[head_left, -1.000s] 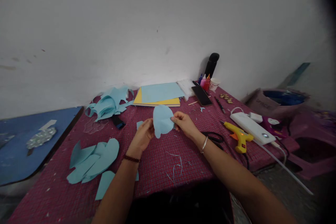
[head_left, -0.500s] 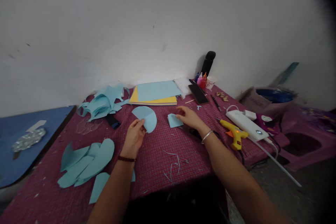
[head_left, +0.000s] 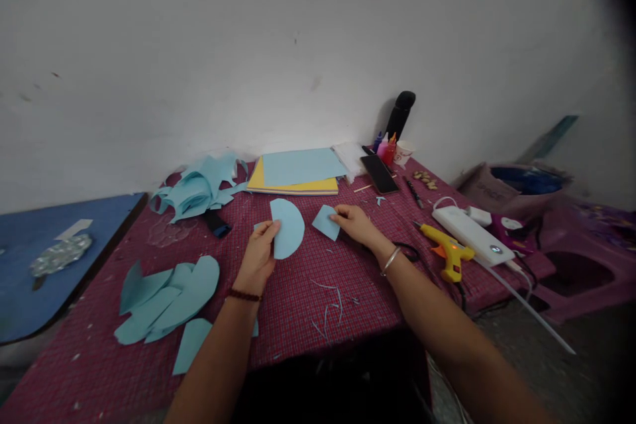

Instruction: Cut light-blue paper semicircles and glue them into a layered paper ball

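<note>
My left hand [head_left: 259,256] pinches a light blue half-round paper piece [head_left: 289,228] and holds it upright above the red checked tablecloth [head_left: 318,318]. To its right, my right hand [head_left: 354,221] grips a small light blue paper scrap [head_left: 326,221] by its edge, just over the cloth. The two pieces are a short gap apart. A pile of cut light blue petal shapes [head_left: 169,298] lies to the left of my left forearm.
Light blue offcuts [head_left: 196,189] and a stack of yellow and blue sheets [head_left: 298,172] lie at the back. A phone [head_left: 379,173], paint bottles [head_left: 385,149], black scissors [head_left: 408,252], a yellow glue gun [head_left: 447,254] and a white power strip [head_left: 472,235] sit on the right.
A second ago both hands held one folded blue piece. The hands parted: my left kept the half-round piece and turned it upright, my right picked a small scrap off the cloth.
</note>
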{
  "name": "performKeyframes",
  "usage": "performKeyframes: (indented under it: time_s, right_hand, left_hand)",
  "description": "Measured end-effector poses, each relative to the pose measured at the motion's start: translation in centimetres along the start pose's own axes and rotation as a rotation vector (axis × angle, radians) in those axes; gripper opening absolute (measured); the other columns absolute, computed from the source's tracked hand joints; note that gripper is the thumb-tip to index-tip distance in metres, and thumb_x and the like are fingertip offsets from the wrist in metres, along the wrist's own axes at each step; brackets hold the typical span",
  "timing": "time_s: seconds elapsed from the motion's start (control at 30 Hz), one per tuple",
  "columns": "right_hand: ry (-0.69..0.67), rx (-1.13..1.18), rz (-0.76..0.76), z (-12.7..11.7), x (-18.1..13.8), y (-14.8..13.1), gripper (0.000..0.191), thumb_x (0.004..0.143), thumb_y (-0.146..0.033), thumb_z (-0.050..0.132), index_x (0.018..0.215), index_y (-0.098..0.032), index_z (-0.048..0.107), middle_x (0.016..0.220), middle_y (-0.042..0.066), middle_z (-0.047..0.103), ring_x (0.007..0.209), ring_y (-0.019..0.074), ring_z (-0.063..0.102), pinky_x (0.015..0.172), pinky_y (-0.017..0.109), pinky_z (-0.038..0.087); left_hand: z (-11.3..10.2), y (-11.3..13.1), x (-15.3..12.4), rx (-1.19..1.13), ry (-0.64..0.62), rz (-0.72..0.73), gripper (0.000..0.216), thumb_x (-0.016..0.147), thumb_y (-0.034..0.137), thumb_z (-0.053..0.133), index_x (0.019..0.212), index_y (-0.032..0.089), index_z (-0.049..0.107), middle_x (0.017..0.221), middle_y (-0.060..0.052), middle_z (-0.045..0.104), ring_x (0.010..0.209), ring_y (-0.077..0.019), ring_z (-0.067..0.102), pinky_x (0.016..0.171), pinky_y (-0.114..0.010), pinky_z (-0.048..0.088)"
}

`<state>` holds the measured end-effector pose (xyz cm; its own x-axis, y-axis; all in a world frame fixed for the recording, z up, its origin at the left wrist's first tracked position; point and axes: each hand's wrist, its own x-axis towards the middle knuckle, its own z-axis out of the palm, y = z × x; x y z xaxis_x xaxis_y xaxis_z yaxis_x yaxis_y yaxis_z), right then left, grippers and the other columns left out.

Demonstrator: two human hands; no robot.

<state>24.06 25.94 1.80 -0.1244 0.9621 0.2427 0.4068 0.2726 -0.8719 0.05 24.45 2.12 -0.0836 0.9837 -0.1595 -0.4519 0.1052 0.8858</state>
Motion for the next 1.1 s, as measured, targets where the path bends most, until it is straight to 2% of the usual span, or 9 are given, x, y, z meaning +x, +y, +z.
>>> performKeyframes:
  time_s: [0.13,0.33,0.47,0.63,0.83,0.97,1.1]
  right_hand:
    - [0.007,0.105,0.007,0.7,-0.2,-0.7,0.034,0.076,-0.04,0.06,0.057,-0.021,0.041,0.055,-0.006,0.037,0.053,0.0104,0.034,0.049,0.024,0.027]
    - [0.037,0.261,0.068,1.3,-0.4,-1.2,0.037,0.072,-0.045,0.068,0.058,-0.022,0.042,0.053,-0.007,0.037,0.05,0.0095,0.031,0.048,0.023,0.025]
    - [-0.015,0.379,0.13,1.6,-0.8,-2.0,0.043,0.072,-0.055,0.067,0.059,-0.022,0.042,0.051,-0.008,0.039,0.046,0.0086,0.033,0.045,0.023,0.026]
    - [-0.057,0.467,0.182,2.3,-1.4,-2.7,0.048,0.072,-0.065,0.062,0.065,-0.021,0.046,0.054,-0.007,0.043,0.045,0.0082,0.037,0.044,0.022,0.032]
    - [0.035,0.381,0.157,2.9,-1.4,-2.4,0.042,0.079,-0.06,0.056,0.065,-0.023,0.044,0.049,-0.009,0.037,0.041,0.0091,0.032,0.04,0.022,0.026]
    - [0.165,0.249,0.06,3.6,-1.2,-2.3,0.036,0.079,-0.048,0.06,0.061,-0.022,0.043,0.057,-0.006,0.043,0.053,0.0106,0.039,0.05,0.023,0.032]
    - [0.257,0.111,-0.01,3.8,-1.6,-2.9,0.028,0.08,-0.037,0.061,0.063,-0.021,0.045,0.059,-0.004,0.048,0.057,0.0123,0.042,0.056,0.025,0.03]
  left_hand:
    - [0.3,-0.1,-0.4,0.044,-0.032,0.042,0.036,0.05,0.036,0.087,0.065,0.016,0.062,0.06,0.005,0.06,0.054,-0.0089,0.053,0.055,-0.022,0.042]
    - [0.3,0.2,-0.8,0.097,-0.087,0.084,0.037,0.056,0.043,0.083,0.064,0.018,0.056,0.059,0.007,0.055,0.054,-0.0075,0.049,0.053,-0.019,0.039]
    - [0.6,0.5,-1.5,0.189,-0.222,0.022,0.036,0.064,0.049,0.077,0.07,0.019,0.058,0.061,0.006,0.055,0.053,-0.0088,0.049,0.053,-0.021,0.04]
    - [1.2,0.2,-2.2,0.375,-0.426,-0.011,0.031,0.063,0.039,0.081,0.064,0.015,0.061,0.058,0.004,0.055,0.052,-0.0082,0.045,0.048,-0.019,0.033]
    - [1.3,-0.3,-2.4,0.404,-0.418,0.078,0.033,0.075,0.047,0.069,0.07,0.018,0.055,0.059,0.007,0.046,0.051,-0.0074,0.038,0.047,-0.018,0.03]
    - [1.6,-0.5,-2.8,0.392,-0.435,0.081,0.032,0.074,0.047,0.071,0.073,0.018,0.058,0.063,0.006,0.051,0.054,-0.0081,0.043,0.05,-0.019,0.034]
    - [1.8,-0.8,-2.8,0.347,-0.389,0.075,0.033,0.071,0.044,0.075,0.07,0.017,0.057,0.061,0.006,0.051,0.054,-0.0069,0.043,0.05,-0.017,0.034]
